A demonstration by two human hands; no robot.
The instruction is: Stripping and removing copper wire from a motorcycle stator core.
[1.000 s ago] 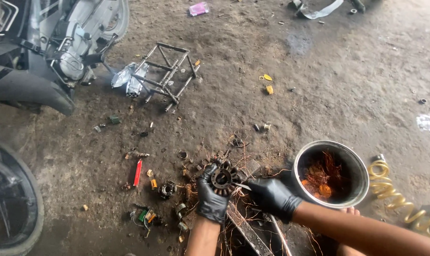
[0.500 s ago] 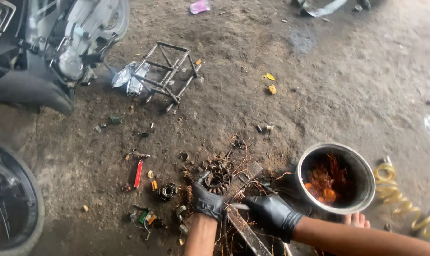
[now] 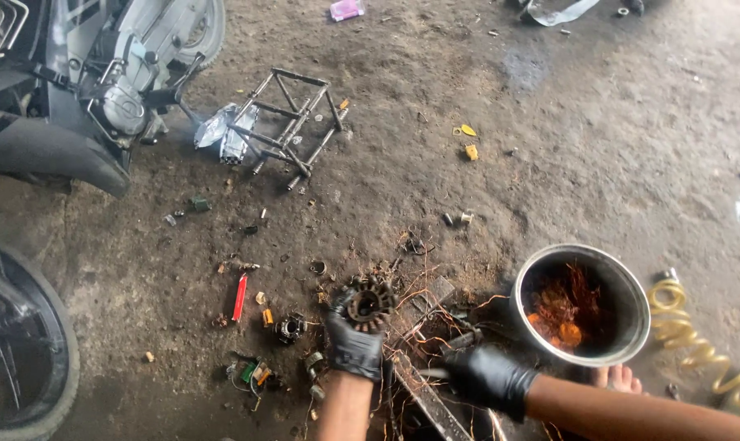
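Nearest the camera, the right hand point(image 3: 486, 377), in a black glove, closes on a thin dark tool whose tip reaches toward a long metal bar point(image 3: 423, 396) on the floor. The left hand point(image 3: 355, 341), also gloved, grips a round, toothed stator core point(image 3: 368, 304) just above the dirt floor point(image 3: 549, 163). Its slots look mostly stripped, with a few copper strands trailing, so little seems left to pull. Beside it, a steel bowl point(image 3: 623, 282) already holds a heap of copper wire point(image 3: 562, 306). Farther off lie a metal frame point(image 3: 292, 122) and a scooter point(image 3: 84, 90).
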